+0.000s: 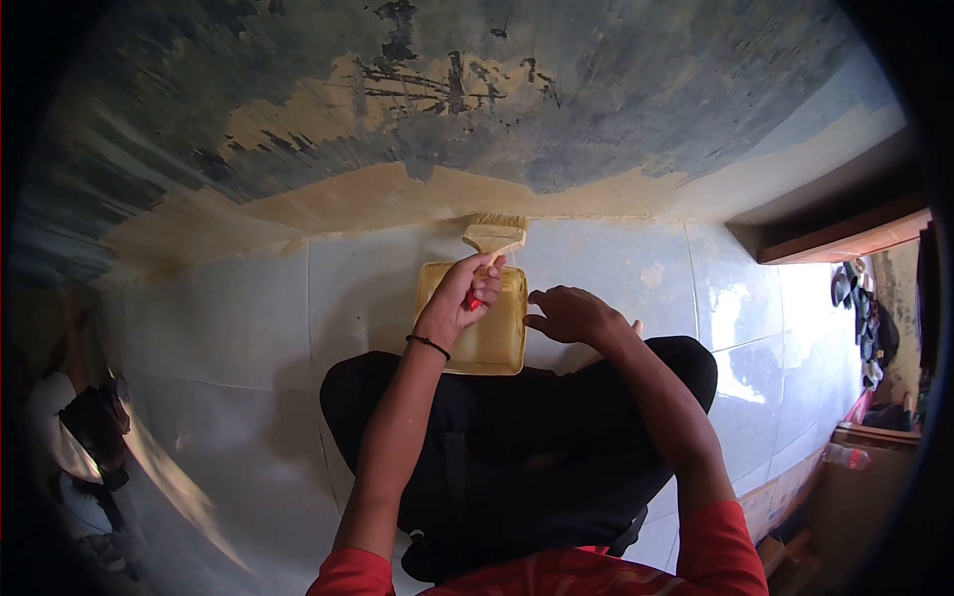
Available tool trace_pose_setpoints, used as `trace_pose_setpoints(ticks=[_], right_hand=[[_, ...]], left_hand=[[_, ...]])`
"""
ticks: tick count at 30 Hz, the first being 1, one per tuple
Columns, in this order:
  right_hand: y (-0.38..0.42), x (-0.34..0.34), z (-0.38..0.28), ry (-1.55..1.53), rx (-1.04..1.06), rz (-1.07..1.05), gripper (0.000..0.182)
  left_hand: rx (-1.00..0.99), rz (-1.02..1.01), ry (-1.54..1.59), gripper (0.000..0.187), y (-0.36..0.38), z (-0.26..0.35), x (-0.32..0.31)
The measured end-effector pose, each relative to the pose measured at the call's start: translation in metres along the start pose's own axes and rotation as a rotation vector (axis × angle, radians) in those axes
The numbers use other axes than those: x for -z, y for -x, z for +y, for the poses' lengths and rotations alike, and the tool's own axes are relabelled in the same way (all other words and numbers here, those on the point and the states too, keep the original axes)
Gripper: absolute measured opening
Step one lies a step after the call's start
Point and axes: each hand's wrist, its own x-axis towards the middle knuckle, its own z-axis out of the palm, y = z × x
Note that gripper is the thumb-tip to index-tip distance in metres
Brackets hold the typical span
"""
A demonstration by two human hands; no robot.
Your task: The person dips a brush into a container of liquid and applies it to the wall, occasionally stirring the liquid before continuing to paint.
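My left hand is wrapped round the handle of a wide paintbrush, with a bit of red showing below the fingers. The brush's bristles point away from me, right at the foot of the wall. Beneath that hand a shallow yellow paint tray rests on the tiled floor in front of my crossed legs. My right hand hovers just off the tray's right rim, thumb and forefinger apart and nothing in the grasp.
Old dark paint and tan patches cover the wall. Pale glossy tiles form the floor. A wooden ledge juts out at right, near footwear and a plastic bottle. Another person is at far left.
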Motion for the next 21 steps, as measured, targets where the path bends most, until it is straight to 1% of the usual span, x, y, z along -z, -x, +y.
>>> trace_pose_setpoints(ticks=[2,9,15,17,21], right_hand=[[0.0,0.001,0.0,0.004,-0.003,-0.002,0.043],[-0.003,-0.001,0.001,0.01,-0.004,-0.01,0.042],[-0.003,-0.002,0.001,0.004,-0.002,0.01,0.042],[-0.003,-0.002,0.001,0.006,-0.003,0.01,0.042],[0.0,0.001,0.0,0.01,-0.003,0.001,0.043]], left_hand=[[0.029,-0.05,0.023,0.019,0.0,0.004,-0.001],[0.037,-0.05,0.067,0.02,-0.002,0.013,0.0],[0.059,-0.069,-0.022,0.02,-0.001,0.014,-0.003],[0.08,-0.115,-0.112,0.021,-0.001,0.011,-0.007],[0.08,-0.144,-0.126,0.02,-0.001,0.005,-0.01]])
